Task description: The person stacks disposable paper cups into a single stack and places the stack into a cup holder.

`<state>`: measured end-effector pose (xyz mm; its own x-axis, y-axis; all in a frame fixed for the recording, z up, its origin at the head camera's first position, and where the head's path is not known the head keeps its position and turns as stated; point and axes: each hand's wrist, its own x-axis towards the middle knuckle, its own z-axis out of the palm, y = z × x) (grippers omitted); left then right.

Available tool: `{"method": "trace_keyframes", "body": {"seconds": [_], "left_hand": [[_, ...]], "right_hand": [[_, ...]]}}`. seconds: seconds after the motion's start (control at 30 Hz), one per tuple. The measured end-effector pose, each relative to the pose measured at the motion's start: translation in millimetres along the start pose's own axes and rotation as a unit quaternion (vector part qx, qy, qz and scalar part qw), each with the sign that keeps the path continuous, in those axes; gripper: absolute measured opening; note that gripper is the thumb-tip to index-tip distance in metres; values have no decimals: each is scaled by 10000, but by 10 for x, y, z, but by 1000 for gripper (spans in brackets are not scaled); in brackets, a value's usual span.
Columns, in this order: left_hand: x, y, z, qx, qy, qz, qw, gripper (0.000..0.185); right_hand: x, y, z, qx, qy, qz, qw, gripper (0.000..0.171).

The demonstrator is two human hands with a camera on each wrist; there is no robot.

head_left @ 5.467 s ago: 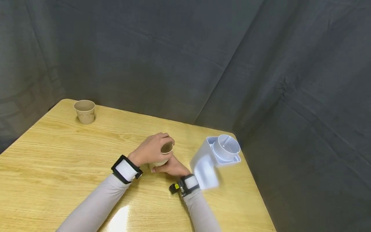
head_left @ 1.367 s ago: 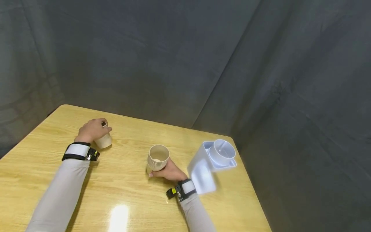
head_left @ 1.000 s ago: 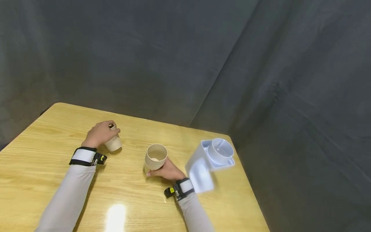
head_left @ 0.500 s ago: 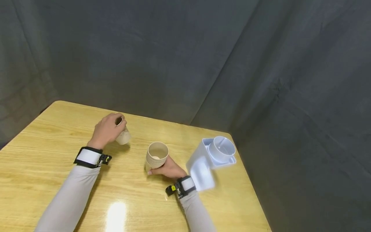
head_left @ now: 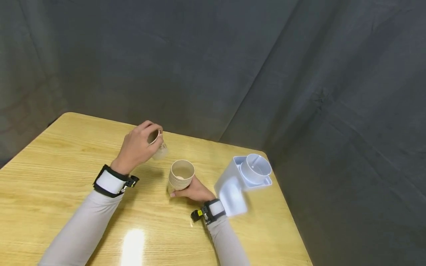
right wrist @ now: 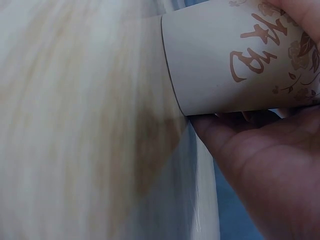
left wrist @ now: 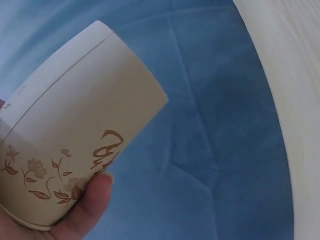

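My left hand (head_left: 138, 147) grips a single beige paper cup (head_left: 158, 145) and holds it tilted in the air, above and left of the stack. In the left wrist view that cup (left wrist: 75, 135) shows a brown flower print, with my thumb (left wrist: 82, 212) on its side. A stack of nested beige paper cups (head_left: 181, 175) stands on the wooden table (head_left: 60, 184). My right hand (head_left: 193, 191) is curled round the stack's lower part. The right wrist view shows the stack (right wrist: 235, 60) close up, with my palm (right wrist: 260, 165) under it.
A white plastic holder (head_left: 244, 179) with a round well stands near the table's right edge, just right of my right hand. Dark grey cloth (head_left: 233, 66) hangs behind and to the right of the table.
My left hand picked up the single cup at the far left of the table and carried it right and up toward the stack. My right hand stayed on the stack.
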<state>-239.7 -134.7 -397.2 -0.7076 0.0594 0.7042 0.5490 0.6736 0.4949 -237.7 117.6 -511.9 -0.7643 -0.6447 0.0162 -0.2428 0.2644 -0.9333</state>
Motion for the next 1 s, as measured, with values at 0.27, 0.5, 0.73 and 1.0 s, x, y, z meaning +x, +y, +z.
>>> {"method": "trace_keyframes", "body": {"seconds": [0.27,0.5,0.73,1.0], "left_hand": [[11,262,63,-310,316,714,9965,16],[-28,443,212,-626,274,1458,9870,22],[-57,551,310,-491,6,1676,9846,23],[-90,600,429,95,-307,1960,9801,27]], "right_hand": [[-11,-17,-24,-41,14,-109,9999,83],[-52,-88,-59,-45,-199,-163,9997,85],[-98,-291,-88,-97,-416,-421,9982,79],[-71,-208,-107,-165,-424,-284,9986,73]]}}
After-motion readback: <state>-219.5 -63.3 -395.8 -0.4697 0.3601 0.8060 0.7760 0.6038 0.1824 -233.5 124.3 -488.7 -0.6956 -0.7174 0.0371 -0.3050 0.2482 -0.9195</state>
